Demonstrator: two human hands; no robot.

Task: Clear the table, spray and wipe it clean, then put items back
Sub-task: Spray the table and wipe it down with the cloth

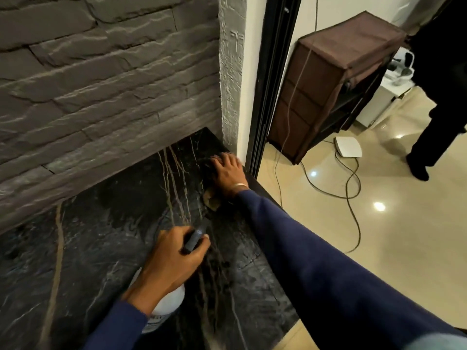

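Note:
The table (106,248) is a black marble slab with pale veins, set against a grey stone wall. My left hand (171,258) grips the dark head of a white spray bottle (165,303), held over the near middle of the slab. My right hand (227,173) lies with fingers spread on a dark cloth (211,198) at the slab's far right corner. Only a brownish edge of the cloth shows below my wrist; the rest blends into the dark marble.
A doorway with a black frame (267,97) opens right of the table onto a glossy beige floor (391,236). There stand a brown fabric cabinet (328,84), loose cables (351,188), a white flat device (348,147) and a person's dark legs (434,122).

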